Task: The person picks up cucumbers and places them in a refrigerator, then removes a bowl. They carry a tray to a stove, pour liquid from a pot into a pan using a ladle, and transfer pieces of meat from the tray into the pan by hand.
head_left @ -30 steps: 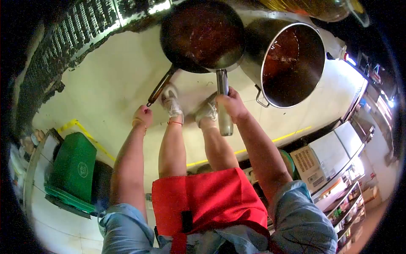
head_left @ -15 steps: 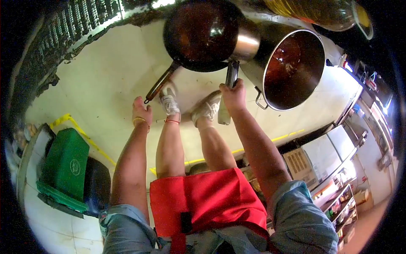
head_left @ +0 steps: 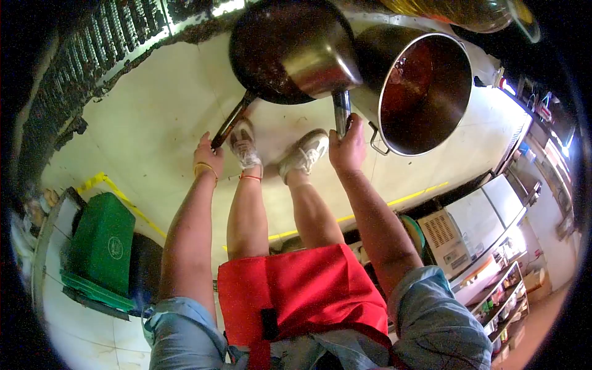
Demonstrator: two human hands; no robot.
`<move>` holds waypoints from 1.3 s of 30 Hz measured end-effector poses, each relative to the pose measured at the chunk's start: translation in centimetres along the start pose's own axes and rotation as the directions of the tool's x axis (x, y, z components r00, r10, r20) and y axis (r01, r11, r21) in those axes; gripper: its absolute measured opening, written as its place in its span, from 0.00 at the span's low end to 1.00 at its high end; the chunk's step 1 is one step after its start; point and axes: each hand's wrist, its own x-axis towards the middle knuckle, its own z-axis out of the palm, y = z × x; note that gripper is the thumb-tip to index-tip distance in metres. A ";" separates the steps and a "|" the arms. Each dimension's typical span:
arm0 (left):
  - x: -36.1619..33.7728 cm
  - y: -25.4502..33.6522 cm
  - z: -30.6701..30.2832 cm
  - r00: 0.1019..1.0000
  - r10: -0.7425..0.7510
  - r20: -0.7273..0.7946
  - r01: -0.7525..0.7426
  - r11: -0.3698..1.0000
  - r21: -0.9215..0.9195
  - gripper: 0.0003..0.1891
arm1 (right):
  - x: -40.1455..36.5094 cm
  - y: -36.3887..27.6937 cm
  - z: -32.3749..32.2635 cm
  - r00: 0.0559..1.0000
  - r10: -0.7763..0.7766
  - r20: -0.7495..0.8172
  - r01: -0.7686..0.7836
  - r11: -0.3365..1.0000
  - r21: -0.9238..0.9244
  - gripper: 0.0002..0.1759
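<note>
Right hand (head_left: 347, 145) of mine, seen from the head camera, is wrapped firmly around the smooth, shiny metal handle (head_left: 341, 106) of a saucepan (head_left: 320, 69). That pan's rounded, brushed-looking steel side is turned up toward me, and it is tipped over a broad, round, dark wok (head_left: 256, 55). My left hand (head_left: 207, 154) is at the end of the wok's long, slim, dark handle (head_left: 232, 122); I cannot tell how tightly its fingers are curled there. Just beside the saucepan, to the right, stands a deep cylindrical stockpot (head_left: 453, 102) with a bright metal rim, a thin looped side handle and a glossy red-brown interior. Below me are pale, smooth floor tiles (head_left: 160, 123), my laced shoes (head_left: 308, 154) and my creased red cloth apron (head_left: 302, 287).
</note>
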 end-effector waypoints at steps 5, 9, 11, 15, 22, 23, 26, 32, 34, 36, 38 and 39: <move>0.2 -0.2 -0.1 0.996 0.009 0.087 -0.010 1.000 0.004 0.20 | 0.4 0.7 -1.7 0.997 -0.051 0.051 0.053 0.998 -0.024 0.30; 0.1 0.3 0.3 0.999 -0.021 0.035 0.020 0.999 0.032 0.19 | -1.8 0.7 -4.6 0.996 0.028 0.084 -0.043 0.983 0.180 0.27; -0.2 1.6 -0.5 0.995 -0.076 0.059 0.071 0.994 0.082 0.20 | -3.1 2.4 -5.8 0.999 0.032 -0.033 -0.023 0.970 0.244 0.26; 0.4 4.4 -1.5 0.993 -0.088 0.081 0.080 0.993 0.091 0.22 | -3.3 6.6 -9.3 0.939 0.090 -0.333 0.063 0.904 0.422 0.28; 2.2 6.5 -0.6 1.000 -0.023 0.003 0.023 0.998 0.052 0.24 | 5.3 20.1 -11.5 0.945 0.299 -0.133 -0.259 0.932 0.255 0.24; 2.2 6.9 -0.8 1.000 -0.015 0.000 0.015 0.999 0.048 0.24 | 7.2 24.4 -10.0 0.934 0.346 -0.088 -0.339 0.937 0.083 0.24; 2.2 6.7 -0.7 0.999 0.046 -0.016 -0.046 0.999 0.018 0.25 | 9.8 22.8 -8.0 0.885 0.454 -0.106 -0.430 0.882 0.192 0.26; 2.9 4.2 -0.1 0.998 0.059 0.002 -0.059 0.996 0.071 0.24 | 13.1 19.3 -6.9 0.854 0.521 0.001 -0.519 0.850 0.086 0.32; 3.8 3.1 0.2 0.998 0.053 -0.016 -0.052 0.997 0.065 0.24 | 13.9 19.4 -6.6 0.855 0.519 0.010 -0.517 0.854 -0.056 0.34; 4.2 2.6 0.5 0.998 0.058 -0.031 -0.057 0.998 0.040 0.23 | 14.7 19.7 -6.9 0.843 0.537 0.030 -0.521 0.830 -0.200 0.37; 4.5 2.4 1.0 0.999 0.047 -0.017 -0.048 0.998 -0.037 0.24 | 14.9 19.9 -7.6 0.855 0.517 0.030 -0.500 0.839 -0.213 0.39; 4.5 2.3 1.2 0.999 0.042 -0.009 -0.042 0.997 -0.072 0.24 | 14.7 19.9 -7.9 0.860 0.509 0.033 -0.491 0.843 -0.219 0.39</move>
